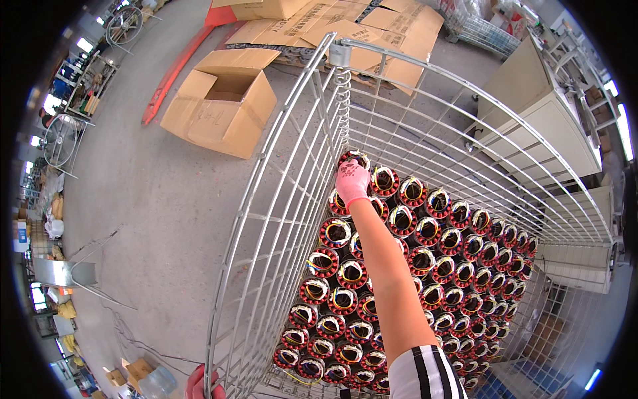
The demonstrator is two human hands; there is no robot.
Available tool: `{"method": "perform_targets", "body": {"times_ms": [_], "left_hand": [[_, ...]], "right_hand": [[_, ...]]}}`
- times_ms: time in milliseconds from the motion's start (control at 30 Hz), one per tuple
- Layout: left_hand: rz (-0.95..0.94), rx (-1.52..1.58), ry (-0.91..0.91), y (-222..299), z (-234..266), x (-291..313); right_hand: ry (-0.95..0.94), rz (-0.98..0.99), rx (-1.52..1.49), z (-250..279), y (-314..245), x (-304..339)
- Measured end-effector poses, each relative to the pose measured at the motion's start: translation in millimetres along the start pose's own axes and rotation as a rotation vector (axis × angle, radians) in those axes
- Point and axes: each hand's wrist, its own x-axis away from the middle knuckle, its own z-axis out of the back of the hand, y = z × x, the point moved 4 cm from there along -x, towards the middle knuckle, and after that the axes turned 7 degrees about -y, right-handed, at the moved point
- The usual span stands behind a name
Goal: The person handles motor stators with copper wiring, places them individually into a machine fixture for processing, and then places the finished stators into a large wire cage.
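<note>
My right hand (352, 178), in a pink glove, reaches across a wire cage (286, 106) to its far left corner. Its fingers are closed on a motor stator (363, 158), a ring with red windings and white wires, which the glove partly covers. Rows of similar stators (402, 220) stand close together inside, their loops of white, yellow and blue wire on top. At the lower left edge of the picture, my left hand (198, 384), in a reddish-pink glove, is wrapped around the cage's side; only part of it shows.
An open cardboard box (222, 110) stands on the floor beyond the cage's left side. Behind it are flattened cartons (312, 30) on a pallet and a red pallet-jack fork (176, 70). A pale cabinet (531, 100) stands at the far right.
</note>
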Motion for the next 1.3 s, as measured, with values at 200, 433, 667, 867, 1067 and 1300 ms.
{"method": "perform_targets", "body": {"times_ms": [200, 433, 667, 867, 1067, 1300], "left_hand": [[-0.041, -0.035, 0.030, 5, 2, -2], [0.020, 0.065, 0.035, 5, 1, -2], [-0.023, 0.046, 0.039, 4, 0, -3], [-0.024, 0.063, 0.026, 4, 0, -4], [-0.012, 0.005, 0.028, 21, 5, -9], [-0.079, 0.105, 0.056, -3, -2, -2]], "right_hand": [[0.106, -0.021, -0.059, -8, 0, -12], [0.129, 0.015, -0.018, -7, -1, 17], [0.053, -0.001, -0.054, -11, 9, -11], [0.114, 0.044, -0.087, -7, 4, 6], [0.612, 0.277, -0.564, -32, 2, 103], [0.149, 0.465, -0.635, -119, 8, 348]]}}
